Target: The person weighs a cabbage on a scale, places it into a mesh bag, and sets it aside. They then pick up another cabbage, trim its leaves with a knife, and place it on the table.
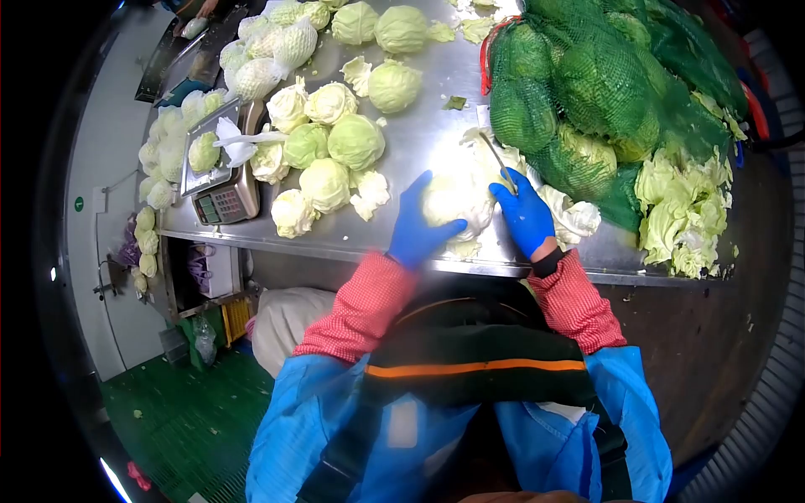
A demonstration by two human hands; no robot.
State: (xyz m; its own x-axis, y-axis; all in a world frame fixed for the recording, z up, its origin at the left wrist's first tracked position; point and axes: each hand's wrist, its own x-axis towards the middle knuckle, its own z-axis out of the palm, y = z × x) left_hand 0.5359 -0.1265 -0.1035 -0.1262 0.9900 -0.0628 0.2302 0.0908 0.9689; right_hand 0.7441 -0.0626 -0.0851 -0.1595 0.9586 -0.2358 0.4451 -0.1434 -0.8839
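A pale cabbage (457, 199) lies on the metal table (411, 226), bright under the light. My left hand (418, 225), in a blue glove, rests against its left side with thumb and fingers spread apart. At the cabbage's right side, my gloved right hand (524, 211) is closed round a knife, whose thin blade (493, 152) points up and to the left. Loose pale leaves (570, 215) lie just right of that hand, and more leaf pieces sit behind the cabbage.
Green net bags of cabbages (587, 84) fill the back right, beside piled leaves (683, 210). Several cabbages (356, 141) stand left of centre. A scale (225, 201) bears one cabbage; foam-netted cabbages (289, 46) lie behind. Another person's hand (207, 8) shows at the top left.
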